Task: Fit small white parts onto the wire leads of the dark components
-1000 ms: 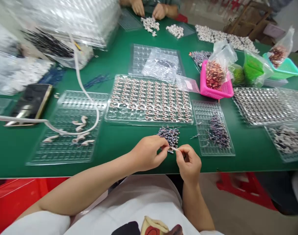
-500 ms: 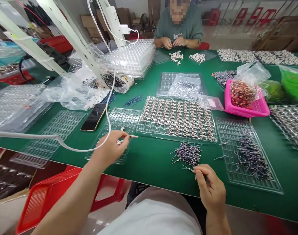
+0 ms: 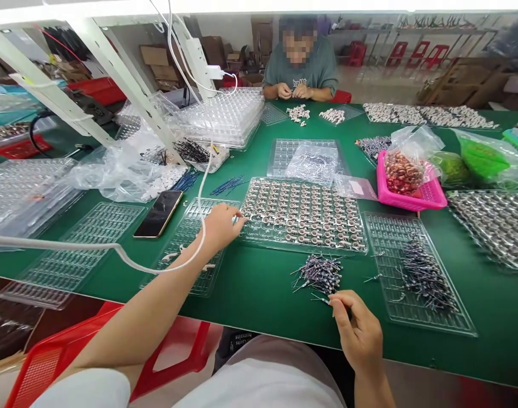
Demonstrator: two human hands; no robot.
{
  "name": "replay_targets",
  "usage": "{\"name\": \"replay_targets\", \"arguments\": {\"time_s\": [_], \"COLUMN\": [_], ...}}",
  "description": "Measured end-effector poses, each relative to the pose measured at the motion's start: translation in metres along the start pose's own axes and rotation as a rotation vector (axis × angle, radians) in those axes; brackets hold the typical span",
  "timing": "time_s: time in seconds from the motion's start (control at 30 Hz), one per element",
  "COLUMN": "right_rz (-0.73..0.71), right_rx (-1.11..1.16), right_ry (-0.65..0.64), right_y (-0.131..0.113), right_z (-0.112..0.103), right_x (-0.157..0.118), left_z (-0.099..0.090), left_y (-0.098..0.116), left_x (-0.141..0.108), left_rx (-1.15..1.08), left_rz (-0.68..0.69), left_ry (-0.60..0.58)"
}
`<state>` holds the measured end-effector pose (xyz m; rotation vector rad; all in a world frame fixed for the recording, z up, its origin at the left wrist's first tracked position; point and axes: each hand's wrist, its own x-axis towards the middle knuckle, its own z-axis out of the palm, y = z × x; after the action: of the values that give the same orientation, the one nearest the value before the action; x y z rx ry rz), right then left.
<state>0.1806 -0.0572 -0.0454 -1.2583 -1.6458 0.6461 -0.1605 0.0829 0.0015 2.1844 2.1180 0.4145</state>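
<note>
At the left edge of the clear blister tray (image 3: 280, 242), filled with rows of small white parts with round brownish ends, my left hand (image 3: 225, 226) pinches a small white part, mostly hidden by the fingers. My right hand (image 3: 357, 326) is closed with thumb and forefinger on a small component with thin wire leads (image 3: 322, 299). Just beyond it lies a loose pile of similar wired components (image 3: 317, 273). Under my left forearm is another clear tray (image 3: 199, 283) holding a few white pieces.
A tray heaped with wired components (image 3: 429, 277) lies right. Beyond it are a pink basket (image 3: 406, 198) and stacked filled trays (image 3: 492, 221). A white cable (image 3: 127, 258) loops over my left forearm, near a phone (image 3: 158, 214). A co-worker (image 3: 301, 68) sits opposite.
My left hand has moved forward and right, from above the left clear tray to the filled tray's edge. My right hand keeps its pinch beside the pile. The head view has tilted up slightly.
</note>
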Motion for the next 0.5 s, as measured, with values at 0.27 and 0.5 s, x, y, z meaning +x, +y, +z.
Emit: {"name": "replay_targets", "arguments": {"time_s": [0.27,0.5], "right_rz": [-0.021,-0.022], "right_rx": [0.044,-0.090], "right_ry": [0.026,-0.002], "right_y": [-0.002,-0.008], "right_z": [0.003,-0.008], "right_x": [0.001,0.003], "left_z": [0.004,-0.003], "left_y": [-0.001,0.051], "left_x": [0.026,-0.014], "left_rx": [0.035,-0.281], "left_rz": [-0.041,-0.097], "left_ry": [-0.073,-0.008]}}
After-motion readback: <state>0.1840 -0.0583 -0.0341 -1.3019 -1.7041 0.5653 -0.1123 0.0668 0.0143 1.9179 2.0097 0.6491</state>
